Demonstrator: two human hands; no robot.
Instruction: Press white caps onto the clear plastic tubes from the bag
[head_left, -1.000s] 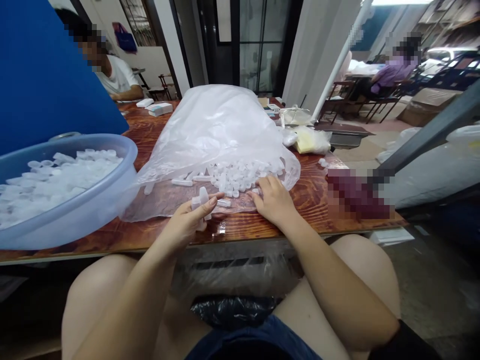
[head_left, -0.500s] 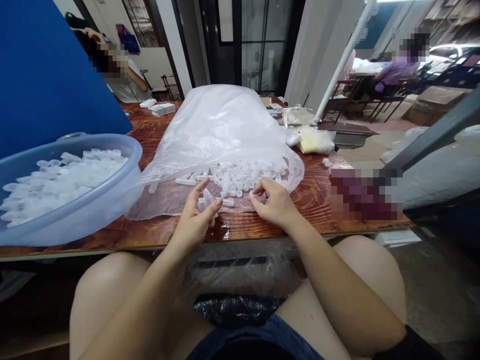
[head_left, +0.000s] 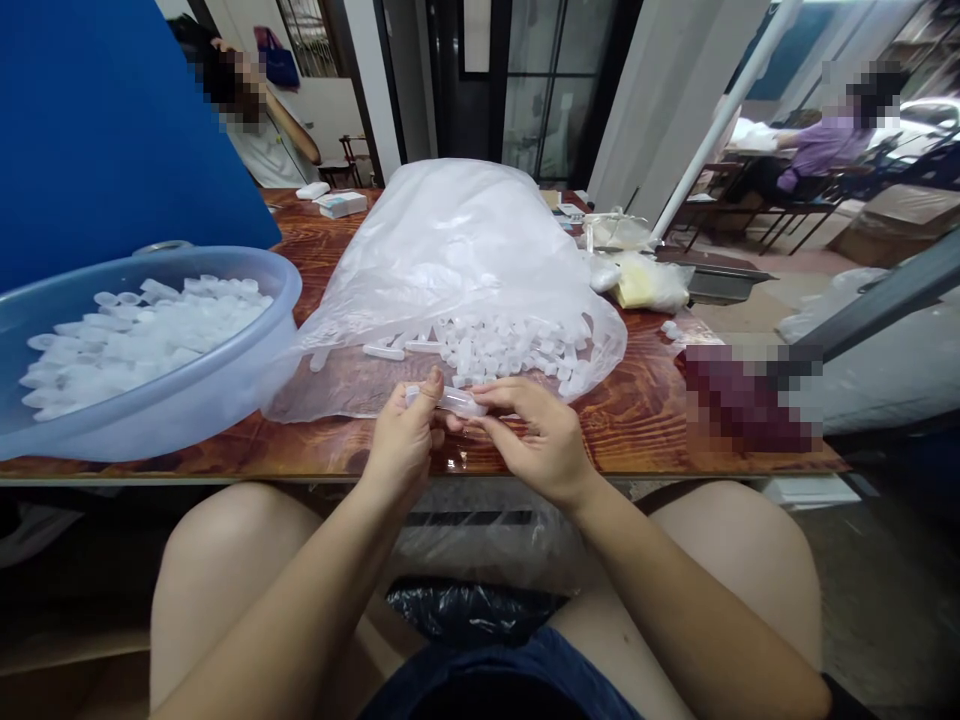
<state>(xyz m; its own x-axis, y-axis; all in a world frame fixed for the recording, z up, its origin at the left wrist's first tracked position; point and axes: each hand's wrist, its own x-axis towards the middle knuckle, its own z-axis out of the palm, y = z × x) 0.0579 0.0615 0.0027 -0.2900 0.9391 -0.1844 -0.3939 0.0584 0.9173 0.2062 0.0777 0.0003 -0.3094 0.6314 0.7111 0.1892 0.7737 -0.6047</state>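
Observation:
My left hand [head_left: 401, 435] is closed around a translucent plastic tube [head_left: 457, 402], its thumb on top. The tube lies sideways, pointing to the right. At its right end, the thumb and fingers of my right hand [head_left: 546, 438] pinch a small white cap, mostly hidden by the fingertips. Whether the cap is seated on the tube I cannot tell. Just beyond my hands, a heap of white caps [head_left: 510, 348] spills from the mouth of a large clear plastic bag [head_left: 457, 230]. A few loose tubes [head_left: 384, 352] lie left of the caps.
A blue basin [head_left: 289, 285] full of white capped tubes [head_left: 150, 330] stands on the left of the wooden table [head_left: 622, 440]. Yellow and clear packets [head_left: 649, 283] lie right of the bag. A blue panel [head_left: 127, 130] rises behind the basin. Two people sit farther back.
My two hands have come together. The right hand brought the cap left to the tube's end, and the left fingers closed around the tube. The view has shifted slightly.

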